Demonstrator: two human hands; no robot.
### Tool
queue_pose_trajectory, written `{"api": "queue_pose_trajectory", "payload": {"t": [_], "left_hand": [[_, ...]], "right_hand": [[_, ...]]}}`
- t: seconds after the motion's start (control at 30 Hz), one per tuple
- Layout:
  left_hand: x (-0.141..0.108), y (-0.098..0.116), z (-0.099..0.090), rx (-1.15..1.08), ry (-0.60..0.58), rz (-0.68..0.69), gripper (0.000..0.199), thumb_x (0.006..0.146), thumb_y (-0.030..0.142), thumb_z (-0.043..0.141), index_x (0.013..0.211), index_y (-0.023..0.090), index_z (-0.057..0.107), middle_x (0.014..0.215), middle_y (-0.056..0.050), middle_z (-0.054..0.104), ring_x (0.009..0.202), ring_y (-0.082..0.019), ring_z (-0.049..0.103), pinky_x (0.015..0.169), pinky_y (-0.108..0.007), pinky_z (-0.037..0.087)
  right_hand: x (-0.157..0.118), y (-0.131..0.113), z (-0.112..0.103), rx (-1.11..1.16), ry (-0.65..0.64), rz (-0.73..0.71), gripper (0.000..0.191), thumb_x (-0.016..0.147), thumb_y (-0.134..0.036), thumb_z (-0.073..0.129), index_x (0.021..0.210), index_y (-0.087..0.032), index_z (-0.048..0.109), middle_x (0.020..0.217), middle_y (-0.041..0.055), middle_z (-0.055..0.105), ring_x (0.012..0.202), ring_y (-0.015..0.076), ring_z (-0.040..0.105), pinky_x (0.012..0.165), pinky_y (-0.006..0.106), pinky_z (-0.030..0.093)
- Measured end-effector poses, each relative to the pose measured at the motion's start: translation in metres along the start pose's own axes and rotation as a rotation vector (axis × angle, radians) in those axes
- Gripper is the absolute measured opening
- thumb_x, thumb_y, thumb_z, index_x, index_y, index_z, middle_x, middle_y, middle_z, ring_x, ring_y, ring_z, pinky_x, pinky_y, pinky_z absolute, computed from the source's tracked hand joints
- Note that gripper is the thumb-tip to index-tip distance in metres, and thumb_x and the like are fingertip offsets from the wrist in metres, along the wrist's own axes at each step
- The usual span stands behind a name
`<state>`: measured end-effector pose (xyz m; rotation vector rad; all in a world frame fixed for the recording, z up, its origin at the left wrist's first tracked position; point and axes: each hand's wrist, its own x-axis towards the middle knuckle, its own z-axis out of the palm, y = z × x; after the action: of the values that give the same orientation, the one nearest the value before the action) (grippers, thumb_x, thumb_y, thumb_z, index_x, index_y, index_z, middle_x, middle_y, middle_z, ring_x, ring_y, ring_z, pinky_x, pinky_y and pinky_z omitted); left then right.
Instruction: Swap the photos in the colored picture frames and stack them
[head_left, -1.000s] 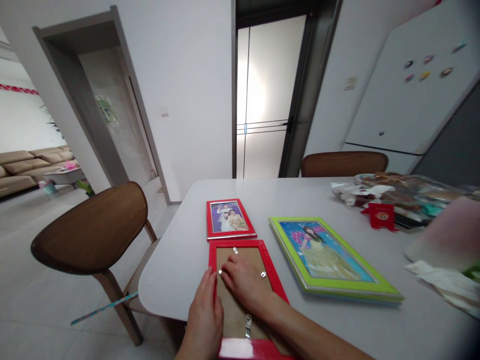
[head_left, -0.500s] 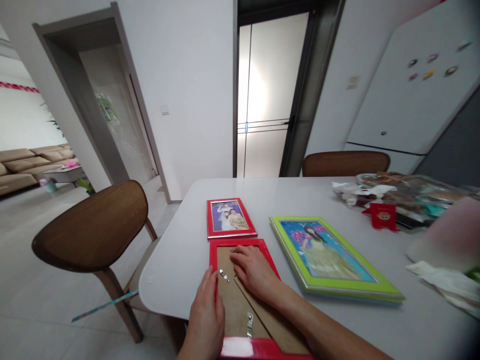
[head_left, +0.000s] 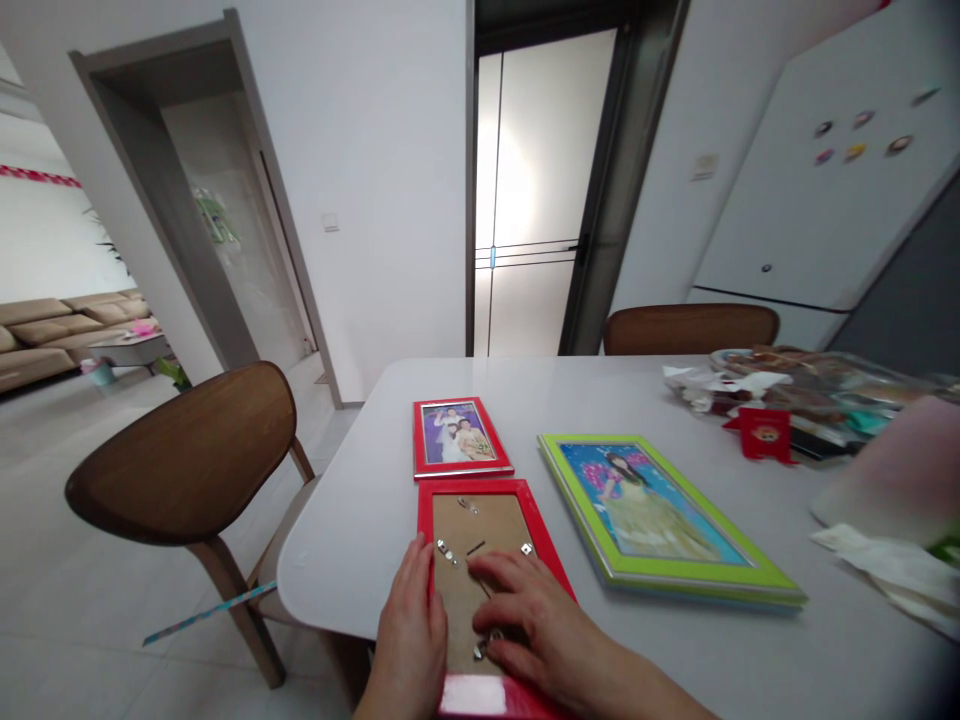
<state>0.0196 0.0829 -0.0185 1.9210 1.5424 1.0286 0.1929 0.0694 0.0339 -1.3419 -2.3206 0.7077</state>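
A red frame (head_left: 531,500) lies face down at the table's front edge, its brown backing board (head_left: 495,520) showing several metal clips. Along the frame's left side rests my left hand (head_left: 411,625), fingers stretched out and lying flat. My right hand (head_left: 536,630) is over the lower right of the board, its fingers bent and apart, near a metal clip (head_left: 481,650). Just beyond is a smaller red frame (head_left: 459,467) with a photo of people, face up. To the right lies a green frame (head_left: 637,575) with a photo of a person in a pale dress.
Clear plastic bags (head_left: 840,385), a red card (head_left: 765,434) and white tissue (head_left: 892,570) lie on the table's right side. One wooden chair (head_left: 187,450) stands at the left, another (head_left: 690,328) behind the table.
My right hand has moved down and toward me from the board's top clip, uncovering the upper clips and the board's right side. My left hand has hardly moved.
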Motion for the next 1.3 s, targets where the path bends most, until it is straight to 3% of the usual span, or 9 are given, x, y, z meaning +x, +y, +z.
{"api": "queue_pose_trajectory", "payload": {"t": [0.13,0.27,0.43,0.67,0.73,0.9,1.07,1.2,1.3], "left_hand": [[-0.001,0.001,0.001,-0.021,-0.002,-0.031,0.045,0.072,0.013,0.040,0.116,0.011,0.044,0.126,-0.011,0.043,0.117,-0.019,0.037,0.099,-0.037,0.028],[-0.002,-0.001,0.000,-0.042,-0.001,-0.042,0.046,0.072,0.016,0.042,0.117,0.013,0.043,0.127,-0.010,0.042,0.118,-0.019,0.036,0.100,-0.036,0.027],[0.002,0.007,-0.007,-0.162,0.008,-0.053,0.045,0.070,0.024,0.050,0.114,0.014,0.046,0.123,-0.011,0.046,0.114,-0.022,0.040,0.099,-0.039,0.028],[0.015,0.027,-0.018,-0.919,0.020,-0.307,0.039,0.068,0.026,0.053,0.104,0.014,0.046,0.091,-0.007,0.065,0.082,-0.020,0.061,0.073,-0.032,0.047],[0.018,0.025,-0.025,-1.010,0.049,-0.380,0.034,0.065,0.026,0.057,0.096,0.014,0.050,0.083,-0.005,0.066,0.074,-0.019,0.063,0.066,-0.029,0.048],[0.027,0.001,-0.062,-0.935,0.189,-0.479,0.031,0.062,0.028,0.058,0.091,0.019,0.049,0.068,0.003,0.065,0.060,-0.015,0.062,0.055,-0.026,0.047],[0.031,-0.037,-0.102,-0.743,0.173,-0.524,0.025,0.061,0.024,0.057,0.085,0.019,0.052,0.060,0.004,0.063,0.053,-0.015,0.060,0.051,-0.025,0.046],[0.031,-0.062,-0.116,-0.504,0.103,-0.534,0.019,0.062,0.021,0.055,0.079,0.015,0.056,0.055,0.001,0.062,0.051,-0.017,0.060,0.050,-0.026,0.046],[0.034,-0.070,-0.121,-0.313,0.107,-0.480,0.024,0.062,0.023,0.055,0.084,0.013,0.057,0.053,0.001,0.059,0.062,-0.022,0.061,0.061,-0.034,0.047]], "right_hand": [[0.000,0.008,0.003,-0.088,0.158,0.155,0.042,0.063,-0.029,0.058,0.104,-0.023,0.055,0.111,0.0095,0.049,0.099,0.0224,0.046,0.085,0.035,0.034],[0.003,0.009,0.003,-0.097,0.178,0.196,0.034,0.063,-0.021,0.053,0.097,-0.021,0.057,0.093,0.0066,0.054,0.086,0.0183,0.049,0.076,0.028,0.038],[0.008,0.000,-0.011,-0.077,0.279,0.146,0.034,0.061,-0.016,0.051,0.094,-0.021,0.058,0.091,0.0059,0.054,0.085,0.0177,0.049,0.076,0.028,0.039],[0.012,-0.017,-0.017,0.055,0.322,0.021,0.036,0.068,-0.014,0.044,0.103,-0.019,0.054,0.103,0.0073,0.055,0.094,0.0167,0.050,0.085,0.030,0.039],[0.012,-0.014,-0.017,0.087,0.349,0.012,0.037,0.070,-0.016,0.042,0.106,-0.019,0.052,0.110,0.0075,0.053,0.100,0.0166,0.048,0.088,0.031,0.037],[0.002,0.010,-0.012,-0.028,0.372,0.150,0.036,0.074,-0.027,0.042,0.107,-0.018,0.053,0.114,0.0104,0.050,0.107,0.0206,0.043,0.092,0.036,0.033],[-0.008,0.029,0.005,-0.237,0.287,0.332,0.047,0.066,-0.026,0.051,0.112,-0.015,0.051,0.120,0.0142,0.044,0.110,0.0265,0.039,0.093,0.038,0.030],[-0.003,0.035,0.007,-0.232,0.279,0.392,0.050,0.070,-0.019,0.041,0.119,-0.010,0.043,0.102,0.0150,0.054,0.093,0.0228,0.052,0.083,0.033,0.038],[0.003,0.039,0.002,-0.171,0.308,0.406,0.057,0.066,-0.012,0.039,0.123,-0.007,0.035,0.096,0.0149,0.057,0.086,0.0221,0.055,0.078,0.031,0.040]]}}
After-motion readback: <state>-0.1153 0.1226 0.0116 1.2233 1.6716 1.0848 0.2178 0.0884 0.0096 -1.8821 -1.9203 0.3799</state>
